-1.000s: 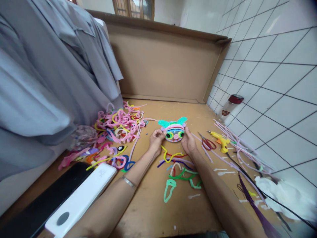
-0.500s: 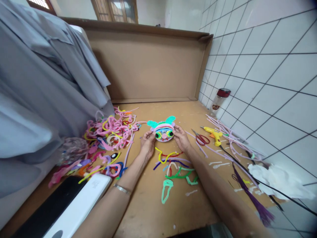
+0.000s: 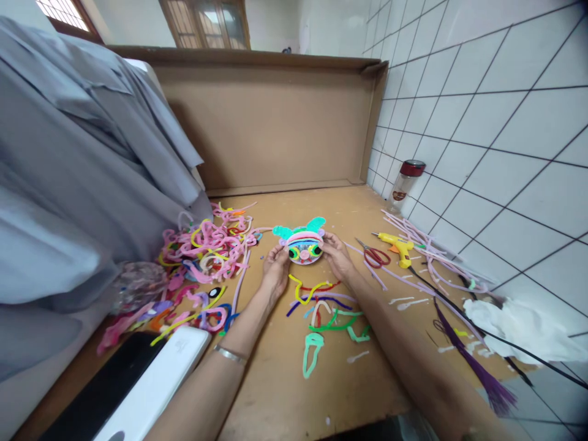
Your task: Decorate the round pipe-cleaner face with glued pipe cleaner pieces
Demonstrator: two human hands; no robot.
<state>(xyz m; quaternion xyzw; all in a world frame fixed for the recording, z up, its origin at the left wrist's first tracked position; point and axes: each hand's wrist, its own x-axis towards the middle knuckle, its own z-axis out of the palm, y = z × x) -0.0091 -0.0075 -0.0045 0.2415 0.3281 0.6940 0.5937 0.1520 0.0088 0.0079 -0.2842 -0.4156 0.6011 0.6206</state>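
Along the left of the tan wooden table (image 3: 271, 392) lies a tangled pile of pink and yellow fuzzy stems (image 3: 215, 236). At the middle, the bare left hand (image 3: 275, 269) pinches one edge of a round, bright fuzzy-stem animal face with green ears (image 3: 304, 242); the right hand (image 3: 337, 254) pinches the other. Both grips are narrow, probably to keep it steady, facing the wearer. Rightward, red-handled metal scissors (image 3: 370, 252) and a yellow plastic glue gun (image 3: 404, 246) lie apart, presumably within reach.
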